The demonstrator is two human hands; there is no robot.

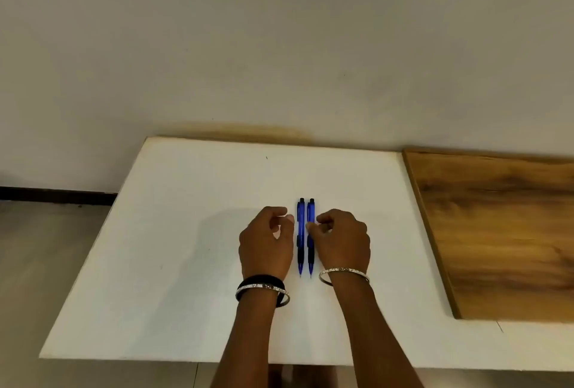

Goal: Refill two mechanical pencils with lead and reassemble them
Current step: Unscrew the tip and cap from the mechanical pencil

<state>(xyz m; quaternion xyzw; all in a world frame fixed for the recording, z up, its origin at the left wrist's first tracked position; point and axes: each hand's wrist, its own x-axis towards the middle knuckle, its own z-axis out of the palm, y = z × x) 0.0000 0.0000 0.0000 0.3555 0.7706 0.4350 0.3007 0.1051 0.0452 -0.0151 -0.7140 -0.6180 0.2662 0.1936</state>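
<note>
Two blue mechanical pencils with black grips lie side by side on the white table (174, 232), tips pointing toward me. The left pencil (300, 226) and the right pencil (311, 216) are nearly touching. My left hand (267, 241) rests just left of them with fingers loosely curled, fingertips close to the left pencil and holding nothing. My right hand (341, 240) sits just right of them, fingers curled, with fingertips at the right pencil's barrel; whether they touch it is unclear.
A wooden board (503, 232) lies on the table's right part. A plain wall (279, 45) rises behind the far edge. The floor (46, 247) shows to the left of the table. Bangles circle both wrists.
</note>
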